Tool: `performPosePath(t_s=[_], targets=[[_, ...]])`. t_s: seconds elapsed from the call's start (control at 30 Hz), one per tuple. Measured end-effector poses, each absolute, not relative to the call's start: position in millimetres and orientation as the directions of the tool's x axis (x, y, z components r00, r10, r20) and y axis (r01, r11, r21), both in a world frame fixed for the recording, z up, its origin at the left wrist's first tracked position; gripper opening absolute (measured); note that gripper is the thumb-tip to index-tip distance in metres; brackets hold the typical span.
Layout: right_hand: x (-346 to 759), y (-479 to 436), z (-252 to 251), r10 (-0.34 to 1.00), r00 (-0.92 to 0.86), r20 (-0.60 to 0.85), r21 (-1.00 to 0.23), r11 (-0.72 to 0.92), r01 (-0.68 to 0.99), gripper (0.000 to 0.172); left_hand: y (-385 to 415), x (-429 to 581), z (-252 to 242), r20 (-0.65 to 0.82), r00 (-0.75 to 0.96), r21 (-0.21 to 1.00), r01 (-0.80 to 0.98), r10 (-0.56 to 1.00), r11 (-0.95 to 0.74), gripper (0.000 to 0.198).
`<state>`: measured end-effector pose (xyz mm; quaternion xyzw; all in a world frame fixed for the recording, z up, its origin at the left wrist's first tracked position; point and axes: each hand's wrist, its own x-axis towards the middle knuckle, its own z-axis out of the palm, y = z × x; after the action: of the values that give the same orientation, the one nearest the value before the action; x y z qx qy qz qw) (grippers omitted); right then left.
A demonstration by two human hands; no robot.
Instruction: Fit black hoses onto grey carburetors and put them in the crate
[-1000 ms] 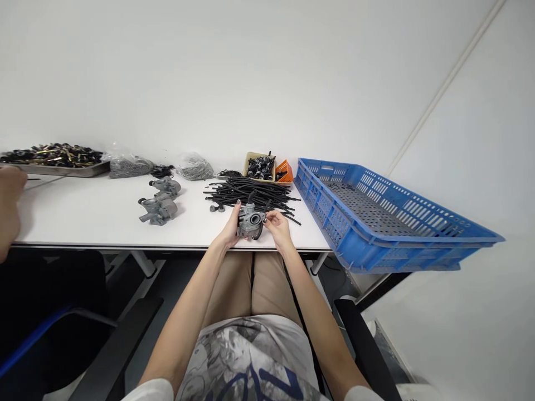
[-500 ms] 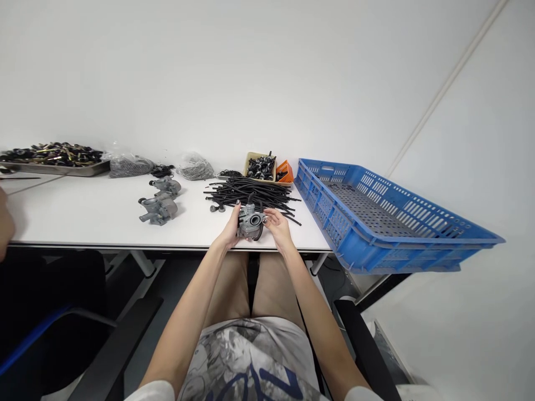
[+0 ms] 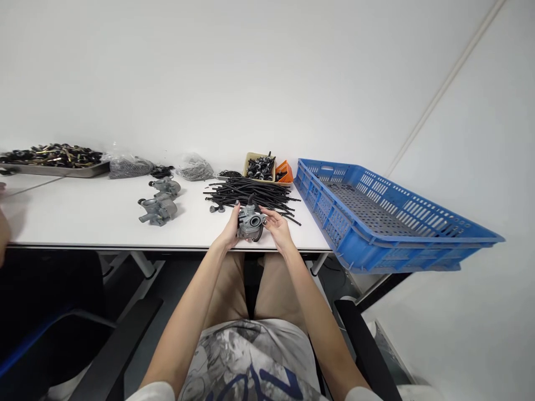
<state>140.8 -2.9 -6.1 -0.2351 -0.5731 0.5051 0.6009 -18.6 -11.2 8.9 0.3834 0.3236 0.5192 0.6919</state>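
Note:
A grey metal carburetor (image 3: 249,224) is held just above the front edge of the table, its round bore facing me. My left hand (image 3: 230,229) is closed around its left side, thumb up along the body. On the right side, my right hand (image 3: 277,227) has its fingertips closed against the carburetor, beside a black hose (image 3: 258,236) that curves along its lower edge. What exactly those fingertips pinch is partly hidden. Just behind lies a pile of thin black hoses (image 3: 251,192). Small black-capped parts (image 3: 217,209) rest left of the pile.
Two more carburetors (image 3: 157,210) stand to the left. At the back are a metal tray (image 3: 90,170) of small parts, plastic bags (image 3: 194,167), a cream bin (image 3: 246,161) and an orange basket (image 3: 286,171). A large blue crate (image 3: 368,245) sits right. Another person's hand (image 3: 3,231) shows far left.
My right hand's fingers have shifted slightly on the right side of the carburetor, and the hose there is less visible. My left hand keeps its hold. The other person's hand has moved slightly.

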Motion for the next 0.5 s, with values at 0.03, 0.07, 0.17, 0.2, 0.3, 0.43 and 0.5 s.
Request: performPosePath(t_s=[0.03, 0.07, 0.17, 0.2, 0.3, 0.43, 0.5], targets=[[141.0, -3.9, -5.4, 0.872, -0.175, 0.458, -0.86, 0.384, -0.337, 0.043, -11.0, -18.8, 8.4, -0.043, 0.241, 0.872, -0.465, 0.97, 0.154, 0.068], [141.2, -4.7, -4.7, 0.867, -0.182, 0.464, -0.857, 0.388, -0.337, 0.044, -10.9, -18.9, 8.0, -0.032, 0.23, 0.879, -0.458, 0.973, 0.137, 0.068], [141.8, -5.8, -3.6, 0.856, -0.202, 0.475, -0.854, 0.394, -0.34, 0.048, -11.0, -18.9, 7.6, -0.011, 0.232, 0.888, -0.446, 0.973, 0.116, 0.067], [142.0, -5.8, -3.6, 0.853, -0.211, 0.477, -0.854, 0.393, -0.341, 0.05, -11.1, -18.8, 7.7, -0.003, 0.236, 0.889, -0.445, 0.972, 0.11, 0.066], [142.9, -5.0, -4.5, 0.845, -0.238, 0.479, -0.853, 0.384, -0.353, 0.054, -12.0, -18.6, 8.8, 0.031, 0.247, 0.892, -0.444, 0.968, 0.085, 0.061], [144.9, -4.8, -5.6, 0.831, -0.272, 0.486, -0.846, 0.369, -0.384, 0.057, -15.2, -18.4, 11.7, 0.04, 0.257, 0.896, -0.437, 0.966, 0.079, 0.055], [145.9, -5.5, -5.5, 0.826, -0.29, 0.484, -0.849, 0.362, -0.386, 0.059, -17.1, -18.3, 12.8, 0.027, 0.259, 0.9, -0.426, 0.965, 0.089, 0.054]])
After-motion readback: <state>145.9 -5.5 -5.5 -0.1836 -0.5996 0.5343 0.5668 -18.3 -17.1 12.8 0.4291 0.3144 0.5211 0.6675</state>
